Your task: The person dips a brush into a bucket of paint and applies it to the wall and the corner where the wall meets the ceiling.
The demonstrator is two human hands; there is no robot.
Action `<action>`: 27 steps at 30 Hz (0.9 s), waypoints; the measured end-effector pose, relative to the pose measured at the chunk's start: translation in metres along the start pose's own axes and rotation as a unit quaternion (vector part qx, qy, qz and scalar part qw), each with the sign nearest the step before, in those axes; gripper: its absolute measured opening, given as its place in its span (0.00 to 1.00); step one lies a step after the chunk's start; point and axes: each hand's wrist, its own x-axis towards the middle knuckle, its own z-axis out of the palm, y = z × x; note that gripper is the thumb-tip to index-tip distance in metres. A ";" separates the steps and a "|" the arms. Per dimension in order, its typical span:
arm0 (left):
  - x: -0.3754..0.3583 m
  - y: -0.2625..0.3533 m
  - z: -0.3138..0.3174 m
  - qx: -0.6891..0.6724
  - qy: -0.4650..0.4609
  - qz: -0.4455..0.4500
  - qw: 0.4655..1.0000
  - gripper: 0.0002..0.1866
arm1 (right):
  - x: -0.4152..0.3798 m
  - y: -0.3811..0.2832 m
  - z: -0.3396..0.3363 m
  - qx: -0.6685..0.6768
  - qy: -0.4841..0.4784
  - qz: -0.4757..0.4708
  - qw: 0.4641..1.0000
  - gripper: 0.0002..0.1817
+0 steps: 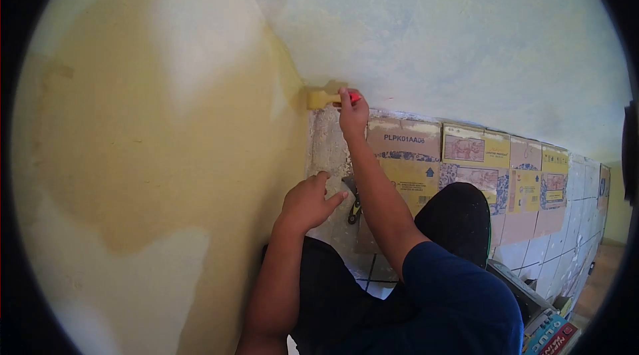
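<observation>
My right hand is closed round the red handle of a paintbrush whose head is covered in yellow. The brush head is at the corner where the yellow wall meets the pale wall, just above the floor. Lower down, my left hand has its thumb and fingers apart and holds nothing. Close to its fingertips, a dark tool with a hole in its handle, like a scraper, lies on the paint-spattered floor, partly hidden by my right forearm.
Flattened cardboard sheets cover the floor along the pale wall. White tiles show further right. A paint container stands at the lower right, beside a dark-edged object. My bent knee is over the cardboard.
</observation>
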 end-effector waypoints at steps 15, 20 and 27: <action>0.000 0.001 0.006 0.008 0.014 0.025 1.000 0.34 | 0.002 0.086 -0.030 -0.052 0.058 0.019 0.997 0.13; 0.001 -0.002 0.009 0.009 0.010 0.024 1.000 0.33 | -0.001 0.060 -0.008 0.014 0.009 0.081 0.997 0.13; -0.001 0.001 0.009 0.007 0.019 0.045 0.999 0.32 | 0.006 0.096 -0.017 -0.130 0.065 0.022 0.989 0.13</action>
